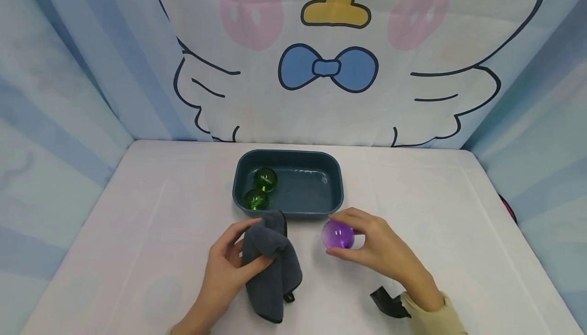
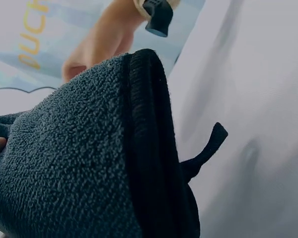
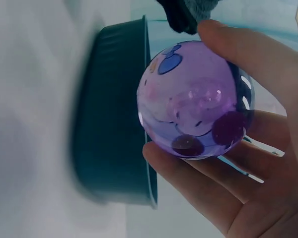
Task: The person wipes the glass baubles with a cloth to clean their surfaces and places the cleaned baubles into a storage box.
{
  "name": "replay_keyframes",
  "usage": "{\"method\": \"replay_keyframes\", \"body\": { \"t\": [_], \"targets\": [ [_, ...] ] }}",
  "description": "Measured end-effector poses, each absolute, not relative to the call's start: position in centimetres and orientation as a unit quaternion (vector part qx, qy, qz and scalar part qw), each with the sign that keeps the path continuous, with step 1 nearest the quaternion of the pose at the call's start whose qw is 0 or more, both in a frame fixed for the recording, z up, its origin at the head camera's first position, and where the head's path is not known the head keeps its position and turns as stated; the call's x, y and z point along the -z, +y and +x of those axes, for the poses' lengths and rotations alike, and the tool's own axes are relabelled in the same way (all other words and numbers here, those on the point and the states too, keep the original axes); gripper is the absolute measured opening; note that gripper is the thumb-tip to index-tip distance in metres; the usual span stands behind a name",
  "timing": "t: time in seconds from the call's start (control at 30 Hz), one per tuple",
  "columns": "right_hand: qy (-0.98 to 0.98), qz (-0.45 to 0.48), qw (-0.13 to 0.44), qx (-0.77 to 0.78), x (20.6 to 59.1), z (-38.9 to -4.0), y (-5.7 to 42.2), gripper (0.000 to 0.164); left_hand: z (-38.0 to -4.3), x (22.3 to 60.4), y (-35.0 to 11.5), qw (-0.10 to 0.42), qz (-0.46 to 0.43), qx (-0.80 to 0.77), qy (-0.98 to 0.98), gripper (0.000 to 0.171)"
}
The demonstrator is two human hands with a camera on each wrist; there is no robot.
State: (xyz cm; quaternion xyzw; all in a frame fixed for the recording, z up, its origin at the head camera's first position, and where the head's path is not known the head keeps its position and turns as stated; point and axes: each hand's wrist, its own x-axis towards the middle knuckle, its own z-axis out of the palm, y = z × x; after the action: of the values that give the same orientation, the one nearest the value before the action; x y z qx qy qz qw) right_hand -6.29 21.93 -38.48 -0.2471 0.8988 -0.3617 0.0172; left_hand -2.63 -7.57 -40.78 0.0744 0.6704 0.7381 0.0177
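In the head view my left hand (image 1: 224, 269) grips a dark grey cloth (image 1: 272, 269), its thumb across the front and a folded bulk hanging down. The left wrist view is mostly filled by this cloth (image 2: 84, 153), which has a fuzzy weave, a black edge and a small loop. My right hand (image 1: 376, 243) pinches a clear purple ball (image 1: 335, 234) between thumb and fingers, just in front of the teal tray (image 1: 307, 212). Up close in the right wrist view, the ball (image 3: 193, 99) is see-through and mirrors the backdrop. Two green balls (image 1: 265, 179) lie in the tray's left part.
The white table (image 1: 151, 213) stretches to both sides of the tray. A backdrop with a cartoon duck (image 1: 327, 116) stands right behind it, and fabric walls flank the table. A black strap (image 1: 390, 303) shows at the right sleeve.
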Motion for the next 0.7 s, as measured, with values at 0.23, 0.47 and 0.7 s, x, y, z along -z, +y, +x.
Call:
{"method": "replay_keyframes", "body": {
  "t": [0.23, 0.47, 0.7],
  "targets": [
    [0.880, -0.252, -0.002, 0.402, 37.6, -6.8, 20.3, 0.057, -2.9, 40.6, -6.8, 0.027, 0.088, -0.742, 0.665, 0.065],
    [0.845, -0.229, 0.012, 0.482, 36.9, -7.1, 18.5, 0.052, -3.0, 40.4, -6.0, -0.006, 0.123, -0.726, 0.676, 0.062],
    [0.819, -0.189, 0.048, 0.539, 36.6, -6.9, 16.7, 0.049, -3.2, 40.5, -5.5, -0.024, 0.144, -0.719, 0.679, 0.056]
  ]
}}
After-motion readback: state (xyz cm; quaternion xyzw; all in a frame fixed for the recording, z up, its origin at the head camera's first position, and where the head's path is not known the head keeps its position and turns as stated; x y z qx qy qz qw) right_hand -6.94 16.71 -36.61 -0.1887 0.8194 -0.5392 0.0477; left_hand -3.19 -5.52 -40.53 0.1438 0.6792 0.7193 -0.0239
